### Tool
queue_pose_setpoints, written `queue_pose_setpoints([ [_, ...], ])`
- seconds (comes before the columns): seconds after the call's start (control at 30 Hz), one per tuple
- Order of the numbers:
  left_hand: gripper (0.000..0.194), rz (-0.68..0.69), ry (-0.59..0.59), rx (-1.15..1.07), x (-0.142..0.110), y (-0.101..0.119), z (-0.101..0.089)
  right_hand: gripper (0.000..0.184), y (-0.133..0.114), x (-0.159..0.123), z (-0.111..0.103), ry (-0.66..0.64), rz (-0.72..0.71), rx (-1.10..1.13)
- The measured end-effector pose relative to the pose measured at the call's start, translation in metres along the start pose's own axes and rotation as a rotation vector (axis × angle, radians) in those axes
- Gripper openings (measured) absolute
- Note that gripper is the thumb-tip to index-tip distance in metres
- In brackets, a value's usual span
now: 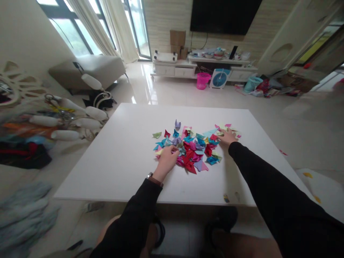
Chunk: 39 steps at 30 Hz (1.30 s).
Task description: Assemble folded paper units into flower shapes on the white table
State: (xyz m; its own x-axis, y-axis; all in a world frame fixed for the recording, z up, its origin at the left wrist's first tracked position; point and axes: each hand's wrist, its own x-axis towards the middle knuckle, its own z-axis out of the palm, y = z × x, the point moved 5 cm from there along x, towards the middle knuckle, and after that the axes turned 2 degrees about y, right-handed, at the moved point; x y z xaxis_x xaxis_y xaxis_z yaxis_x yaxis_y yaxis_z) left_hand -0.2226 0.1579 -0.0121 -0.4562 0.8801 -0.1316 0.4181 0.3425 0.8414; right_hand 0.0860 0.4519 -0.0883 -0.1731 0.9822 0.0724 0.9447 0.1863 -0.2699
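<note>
A loose pile of folded paper pieces (189,156) in red, pink, blue, purple and green lies on the white table (129,150). My left hand (168,158) is at the pile's near left edge, its fingers curled together among the papers; what they pinch, if anything, is too small to make out. At the right end of the pile, my right hand (227,137) reaches over pink and pale green papers with its fingers spread. A purple folded piece (177,124) stands apart at the far side, and a green one (157,135) lies to the left.
Near the table's front edge lie a small yellow-and-dark item (226,198) and a pale small object (237,196). White lamp arms (80,123) stand close to the left edge. Beyond the table are a pink basket (202,81) and a blue fan (219,78).
</note>
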Motion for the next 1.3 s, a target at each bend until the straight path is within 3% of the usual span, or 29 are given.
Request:
queue_pose_setpoints([
  [0.07,0.014,0.005,0.028,0.011,0.000,0.000,0.001,0.064,-0.011,-0.004,0.010,-0.007,0.071,0.087],
  [0.17,0.014,0.015,0.068,0.042,0.001,0.002,0.003,0.052,-0.045,-0.017,0.019,-0.009,-0.021,0.227],
  [0.27,0.013,0.033,0.074,0.027,0.000,0.007,0.005,0.046,-0.096,-0.032,0.032,-0.049,-0.153,0.296],
  [0.4,0.009,0.067,0.128,-0.038,-0.007,0.014,0.000,0.050,-0.179,-0.050,0.057,-0.120,-0.216,0.335],
  [0.53,0.007,0.076,0.248,-0.101,-0.015,0.015,-0.020,0.056,-0.267,-0.061,0.077,-0.218,-0.252,0.348],
  [0.77,0.008,0.070,0.372,-0.199,-0.013,0.005,-0.071,0.054,-0.414,-0.077,0.105,-0.340,-0.368,0.354],
  [0.87,0.008,0.069,0.442,-0.230,-0.010,0.000,-0.091,0.053,-0.470,-0.090,0.109,-0.374,-0.446,0.369],
  [0.93,0.010,0.063,0.498,-0.226,-0.009,-0.003,-0.100,0.052,-0.494,-0.094,0.102,-0.384,-0.504,0.381],
  [1.0,0.014,0.054,0.553,-0.211,-0.010,-0.003,-0.105,0.052,-0.496,-0.086,0.087,-0.337,-0.548,0.399],
  [1.03,0.014,0.054,0.566,-0.197,-0.011,-0.002,-0.103,0.052,-0.485,-0.078,0.075,-0.288,-0.567,0.413],
  [1.1,0.014,0.084,0.512,-0.138,-0.016,0.004,-0.089,0.050,-0.438,-0.058,0.048,-0.163,-0.596,0.459],
  [1.13,0.012,0.124,0.441,-0.087,-0.020,0.008,-0.075,0.049,-0.402,-0.050,0.035,-0.120,-0.596,0.481],
  [1.2,0.011,0.268,0.234,0.057,-0.035,0.018,-0.035,0.047,-0.308,-0.039,0.010,-0.028,-0.437,0.503],
  [1.3,0.020,0.680,-0.042,0.251,-0.075,0.028,0.037,0.047,-0.163,-0.062,-0.017,0.061,-0.200,0.446],
])
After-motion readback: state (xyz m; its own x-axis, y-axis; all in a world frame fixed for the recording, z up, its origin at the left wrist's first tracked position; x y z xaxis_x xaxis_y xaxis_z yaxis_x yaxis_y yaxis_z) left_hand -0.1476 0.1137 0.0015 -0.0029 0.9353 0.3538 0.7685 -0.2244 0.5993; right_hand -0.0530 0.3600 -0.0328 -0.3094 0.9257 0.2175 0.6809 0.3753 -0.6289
